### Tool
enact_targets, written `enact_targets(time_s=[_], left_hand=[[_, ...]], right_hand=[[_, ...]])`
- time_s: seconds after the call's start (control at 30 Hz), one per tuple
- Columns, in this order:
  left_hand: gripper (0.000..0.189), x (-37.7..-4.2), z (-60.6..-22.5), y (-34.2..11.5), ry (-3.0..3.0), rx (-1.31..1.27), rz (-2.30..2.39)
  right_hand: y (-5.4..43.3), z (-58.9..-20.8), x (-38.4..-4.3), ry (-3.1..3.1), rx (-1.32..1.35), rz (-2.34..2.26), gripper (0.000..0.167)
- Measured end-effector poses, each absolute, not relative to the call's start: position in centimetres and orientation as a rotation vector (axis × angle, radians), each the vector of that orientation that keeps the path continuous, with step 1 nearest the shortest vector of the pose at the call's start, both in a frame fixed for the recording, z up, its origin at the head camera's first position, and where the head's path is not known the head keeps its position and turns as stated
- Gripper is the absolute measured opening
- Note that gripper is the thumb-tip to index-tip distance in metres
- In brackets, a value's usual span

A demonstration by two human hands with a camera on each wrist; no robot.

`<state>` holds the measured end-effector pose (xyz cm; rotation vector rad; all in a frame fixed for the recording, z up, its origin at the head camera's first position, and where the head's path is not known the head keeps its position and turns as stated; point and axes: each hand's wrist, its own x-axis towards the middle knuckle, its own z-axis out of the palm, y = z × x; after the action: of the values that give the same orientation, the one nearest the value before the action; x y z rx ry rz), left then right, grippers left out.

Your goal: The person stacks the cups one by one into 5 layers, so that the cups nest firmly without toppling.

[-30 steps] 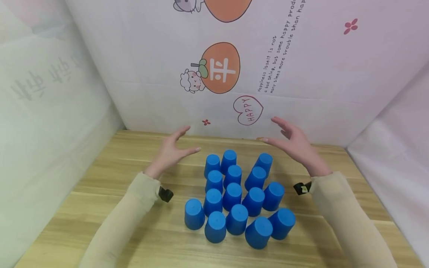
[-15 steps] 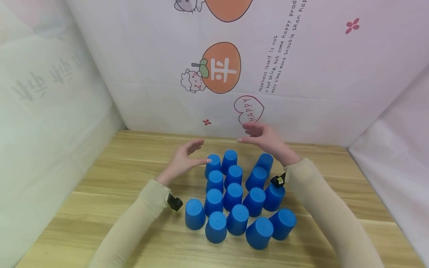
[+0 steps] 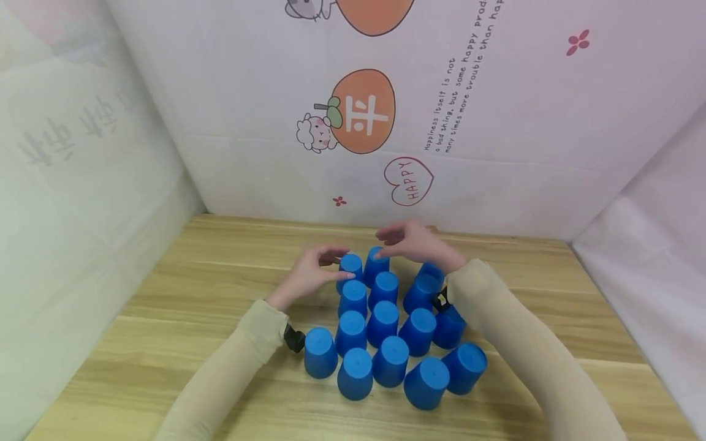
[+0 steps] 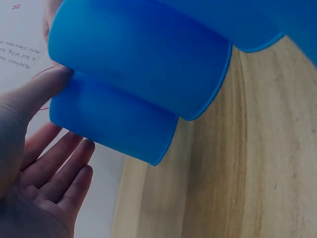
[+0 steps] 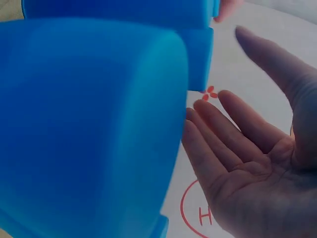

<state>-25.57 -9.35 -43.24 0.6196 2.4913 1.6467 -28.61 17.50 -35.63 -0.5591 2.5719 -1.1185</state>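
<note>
Upside-down blue cups stand close together on the wooden table. My left hand (image 3: 309,274) is at the far left cup (image 3: 350,263), thumb on the near side and fingers on the far side. In the left wrist view that cup (image 4: 114,121) lies between the thumb and the loosely bent fingers; whether they touch it is hard to tell. My right hand (image 3: 417,244) is above and right of the neighbouring far cup (image 3: 377,272), its thumb tip over the top. The right wrist view shows this hand (image 5: 247,148) with spread, relaxed fingers, holding nothing.
More cups, such as one at the front (image 3: 426,384) and one at the left (image 3: 320,353), fill the middle of the table (image 3: 165,318). A printed white cloth (image 3: 248,122) rises behind the table's far edge. Plain white cloth (image 3: 72,214) hangs at the left side.
Both hands have come down toward the far cups. The left moved right to the far left cup; the right swept left over the neighbouring one. The cups have not moved.
</note>
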Motion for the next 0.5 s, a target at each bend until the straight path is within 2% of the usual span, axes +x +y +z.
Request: enact_targets(time_s=[0.23,0.5], left_hand=[[0.050,-25.9,-43.5,-10.0,2.518,0.610,1.617],[0.052,-28.1,-42.9,-13.8,2.631,0.493,1.703]], right_hand=[[16.6,-36.2,-28.9,2.560,-0.565,-0.977,0.050],[16.3,-36.4,-28.4,2.580,-0.506,-0.924,0.050]])
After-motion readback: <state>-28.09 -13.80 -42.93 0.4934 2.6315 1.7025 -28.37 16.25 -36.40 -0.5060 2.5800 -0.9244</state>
